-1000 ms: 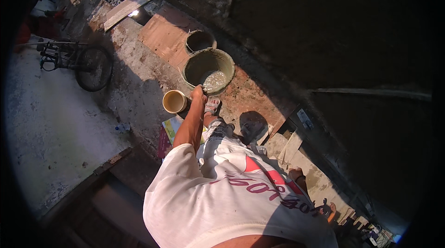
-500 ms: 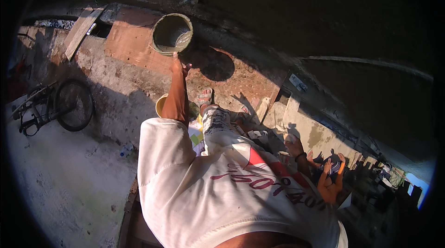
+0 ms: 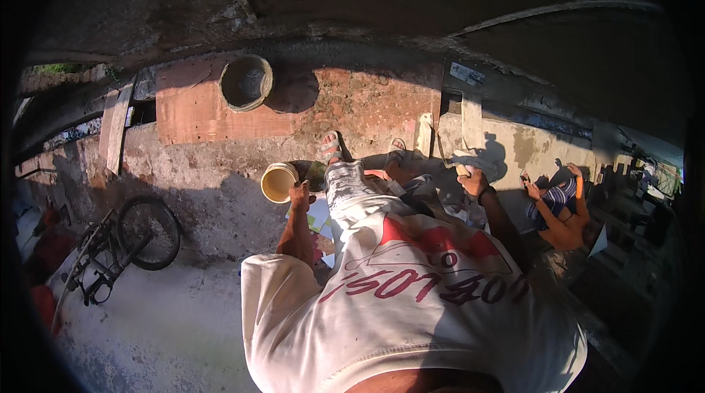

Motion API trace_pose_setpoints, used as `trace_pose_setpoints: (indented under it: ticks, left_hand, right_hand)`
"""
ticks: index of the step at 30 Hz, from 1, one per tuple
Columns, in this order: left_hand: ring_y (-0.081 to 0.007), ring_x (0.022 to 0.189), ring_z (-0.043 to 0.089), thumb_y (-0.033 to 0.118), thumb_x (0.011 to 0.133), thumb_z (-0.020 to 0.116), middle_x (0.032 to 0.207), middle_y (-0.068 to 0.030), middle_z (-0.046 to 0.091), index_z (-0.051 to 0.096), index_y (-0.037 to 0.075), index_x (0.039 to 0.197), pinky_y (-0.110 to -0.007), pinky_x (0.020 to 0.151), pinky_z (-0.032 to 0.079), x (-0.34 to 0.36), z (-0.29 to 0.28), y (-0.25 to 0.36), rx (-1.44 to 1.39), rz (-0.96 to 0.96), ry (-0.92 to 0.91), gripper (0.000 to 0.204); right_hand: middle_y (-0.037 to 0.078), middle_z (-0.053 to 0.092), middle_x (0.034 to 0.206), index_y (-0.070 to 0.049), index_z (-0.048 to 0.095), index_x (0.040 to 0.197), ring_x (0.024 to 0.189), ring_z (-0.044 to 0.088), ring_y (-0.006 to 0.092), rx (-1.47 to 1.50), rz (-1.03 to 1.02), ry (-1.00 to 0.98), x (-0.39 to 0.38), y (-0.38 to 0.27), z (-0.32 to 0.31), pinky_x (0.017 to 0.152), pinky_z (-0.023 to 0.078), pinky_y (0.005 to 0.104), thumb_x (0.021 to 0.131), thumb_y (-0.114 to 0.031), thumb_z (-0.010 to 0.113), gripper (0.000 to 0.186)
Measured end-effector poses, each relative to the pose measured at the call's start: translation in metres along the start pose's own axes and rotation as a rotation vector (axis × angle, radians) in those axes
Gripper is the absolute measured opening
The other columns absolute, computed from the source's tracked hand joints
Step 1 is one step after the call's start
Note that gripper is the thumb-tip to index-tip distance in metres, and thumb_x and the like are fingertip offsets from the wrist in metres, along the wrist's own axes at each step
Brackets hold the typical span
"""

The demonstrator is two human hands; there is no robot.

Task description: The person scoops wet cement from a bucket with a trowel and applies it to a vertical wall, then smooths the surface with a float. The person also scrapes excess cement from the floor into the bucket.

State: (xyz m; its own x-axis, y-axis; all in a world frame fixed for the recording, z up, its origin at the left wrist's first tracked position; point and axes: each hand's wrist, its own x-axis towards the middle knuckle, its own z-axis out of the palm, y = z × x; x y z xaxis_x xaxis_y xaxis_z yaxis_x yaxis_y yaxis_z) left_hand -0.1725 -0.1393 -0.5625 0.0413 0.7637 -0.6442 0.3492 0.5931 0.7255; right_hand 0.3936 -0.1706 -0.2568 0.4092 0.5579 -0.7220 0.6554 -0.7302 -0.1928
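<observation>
Below your head, seen from above, your own body fills the lower middle of the view in a white shirt with red print, and your left hand point(image 3: 299, 195) reaches down to a small cream-coloured bucket point(image 3: 278, 182). Your fingers rest on that bucket's rim at its right side; you cannot tell from this angle whether they clench the rim or only touch it. The bucket stands just beside your left leg, on a rough concrete ledge point(image 3: 205, 173), and its inside looks pale and bare. Above the bucket, well apart from it, a larger round tub point(image 3: 246, 82) sits on a reddish board point(image 3: 198, 110), with grey matter inside it. To the right of the bucket, your sandalled feet point(image 3: 330, 146) rest on the reddish surface. Further right of the bucket, your right hand point(image 3: 474, 180) wears a dark wristband and closes around a pale object too blurred to identify. Beyond that hand, far right of the bucket, another person point(image 3: 558, 206) sits crouched in orange and striped clothing, arms raised. Below and left of the bucket, a bicycle point(image 3: 121, 242) leans against the wall on a pale concrete floor. Dark shadowed masonry fills the upper part of the view.
</observation>
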Motion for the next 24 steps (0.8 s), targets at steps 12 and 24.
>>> trace_pose_setpoints:
  ticks: [12, 24]
  left_hand:
    - [-0.0264, 0.098, 0.065, 0.013, 0.088, 0.063, 0.111, -0.0136, 0.067, 0.061, 0.003, 0.115, -0.038, 0.069, 0.059, 0.075, -0.081, 0.182, -0.159, -0.212, -0.165, 0.029]
    - [-0.0321, 0.067, 0.070, 0.044, 0.097, 0.054, 0.110, -0.0208, 0.066, 0.053, -0.004, 0.125, -0.037, 0.057, 0.061, 0.076, 0.023, 0.328, 0.098, -0.012, -0.204, 0.055]
  right_hand:
    - [0.016, 0.065, 0.084, -0.001, 0.063, 0.097, 0.073, 0.065, 0.0236, 0.272, 0.072, 0.077, -0.071, 0.038, 0.071, 0.059, 0.051, 0.0394, 0.084, -0.031, 0.065, 0.033]
    - [0.007, 0.063, 0.075, -0.002, 0.064, 0.092, 0.057, 0.059, 0.0201, 0.529, 0.247, 0.108, -0.109, 0.178, 0.167, 0.046, 0.047, 0.0376, 0.089, -0.039, 0.056, 0.038]
